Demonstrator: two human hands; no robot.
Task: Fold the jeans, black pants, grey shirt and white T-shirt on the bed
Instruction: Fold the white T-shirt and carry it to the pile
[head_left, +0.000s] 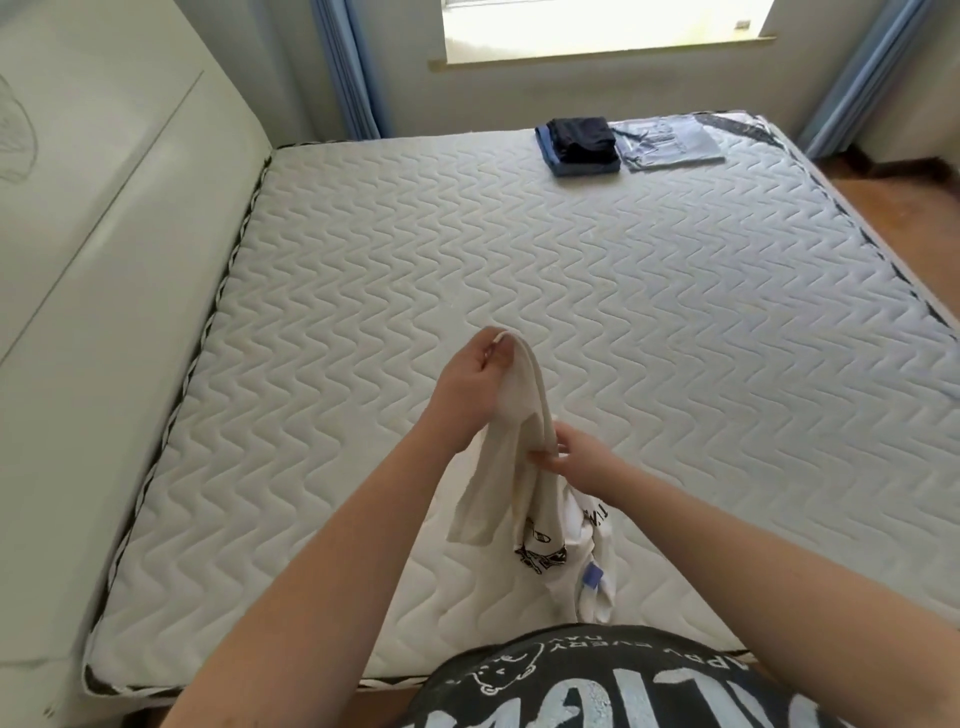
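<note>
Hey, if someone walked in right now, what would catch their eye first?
Probably the white T-shirt, held up unfolded over the near edge of the mattress by the left hand and right hand. Then the folded pile at the far side: black pants on jeans, grey shirt beside.

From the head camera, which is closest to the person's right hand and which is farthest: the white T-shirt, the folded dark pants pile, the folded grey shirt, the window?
1. White T-shirt with black print: pinched by the right hand, near edge of the bed.
2. and 3. Folded black pants on blue jeans and flat folded grey shirt: side by side at the bed's far edge, too close to call.
4. Bright window: on the back wall, beyond the bed.
</note>
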